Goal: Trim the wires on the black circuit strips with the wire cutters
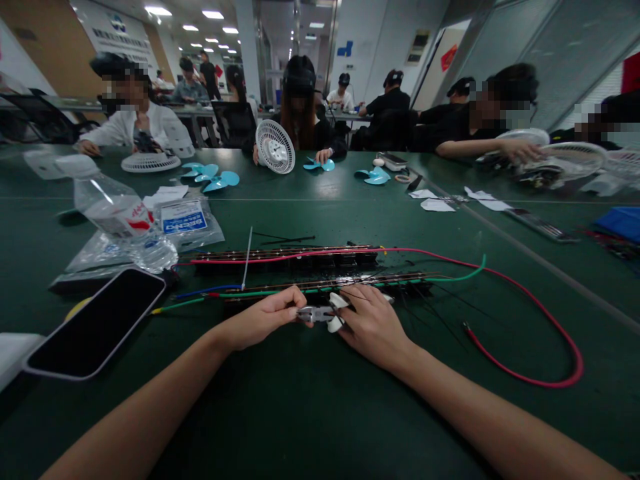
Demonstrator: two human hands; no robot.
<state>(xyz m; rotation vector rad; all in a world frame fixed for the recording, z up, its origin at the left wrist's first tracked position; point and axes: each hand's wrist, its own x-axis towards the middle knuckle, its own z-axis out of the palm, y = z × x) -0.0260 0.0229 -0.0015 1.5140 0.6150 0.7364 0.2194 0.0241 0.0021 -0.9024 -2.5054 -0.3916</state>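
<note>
My right hand (373, 323) is wrapped around the white-handled pliers (316, 314), whose metal jaws point left. At the tip of the jaws, my left hand (273, 315) is closed in a pinch; whatever lies between its fingers is too small to make out. Just beyond both hands runs the nearer black strip (410, 285), with a green wire (463, 276) along it. Behind that lies a second black strip (350, 257) with a red wire (543, 300) that loops to the right. A pale cable tie (247, 257) sticks up at the left.
A phone (97, 323) and a plastic bottle (117, 207) stand at the left, beside clear bags (187, 220). Thin black cable ties (285, 237) lie behind the strips. Blue fan blades (220, 181) and white fan guards (275, 147) are across the table, where several people work.
</note>
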